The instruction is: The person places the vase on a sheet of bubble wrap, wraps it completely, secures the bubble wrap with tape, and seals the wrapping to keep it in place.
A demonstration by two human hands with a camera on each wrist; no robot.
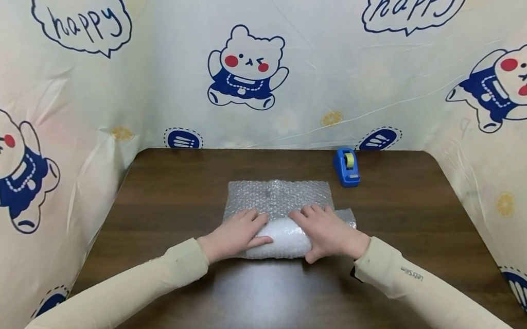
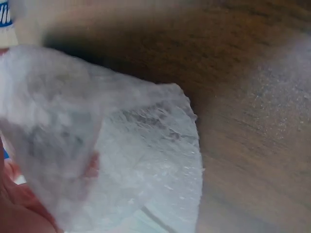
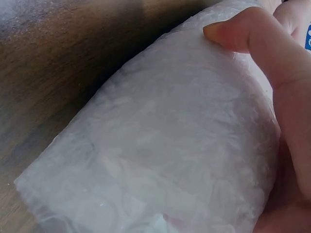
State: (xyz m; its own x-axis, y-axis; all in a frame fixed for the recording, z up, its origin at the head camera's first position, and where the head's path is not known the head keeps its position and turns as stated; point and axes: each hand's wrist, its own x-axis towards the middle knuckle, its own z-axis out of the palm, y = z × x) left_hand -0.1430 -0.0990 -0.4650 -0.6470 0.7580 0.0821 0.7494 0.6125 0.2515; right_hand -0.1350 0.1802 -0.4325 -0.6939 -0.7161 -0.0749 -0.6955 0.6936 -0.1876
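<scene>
1. The left arm (image 1: 133, 283) reaches in from the near left, the right arm (image 1: 447, 308) from the near right
2. The left hand (image 1: 233, 234) grips, its thumb (image 1: 260, 241) pointing right
3. The right hand (image 1: 331, 233) grips, fingers (image 1: 307, 211) to the far side, thumb to the near

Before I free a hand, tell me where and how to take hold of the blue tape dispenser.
I'd pinch the blue tape dispenser by its two long sides, coming down from above with the right hand: its body is narrow and upright, and the yellow roll sits exposed between them. It stands nearer that hand than the left hand.
</scene>
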